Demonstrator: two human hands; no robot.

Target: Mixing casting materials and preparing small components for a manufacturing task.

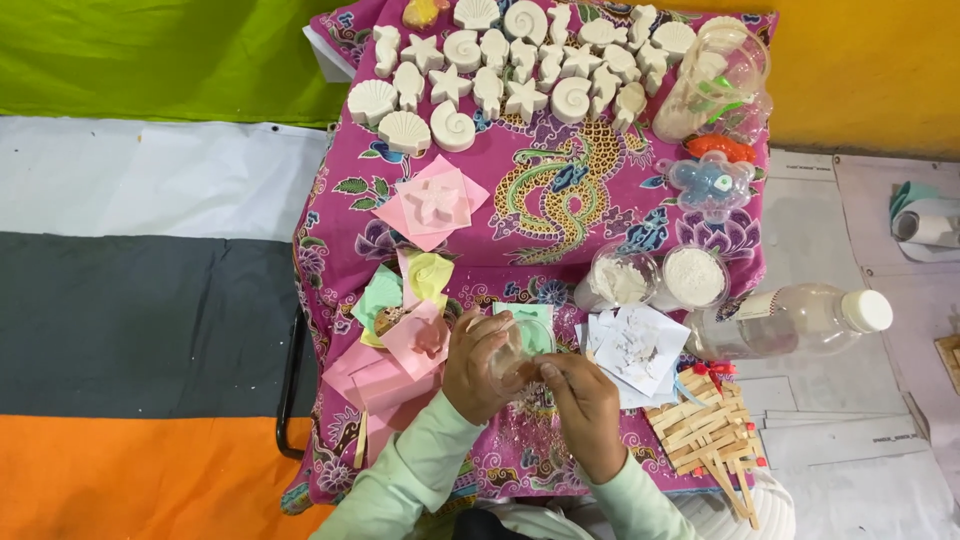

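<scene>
Left hand [478, 368] cups a small clear cup [518, 350], light, probably flimsy; right hand [583, 400] pinches its rim.

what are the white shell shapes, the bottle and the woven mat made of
White shell shapes: probably cast plaster, matte and chalky, all alike. Bottle: clear plastic, see-through with a white cap. Woven mat: flat pale wooden sticks, it seems, interlaced.

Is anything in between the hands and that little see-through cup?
No, nothing is. The left hand wraps around the clear cup, and the right hand touches it from the other side. The white paper scraps lie off to the right.
</scene>
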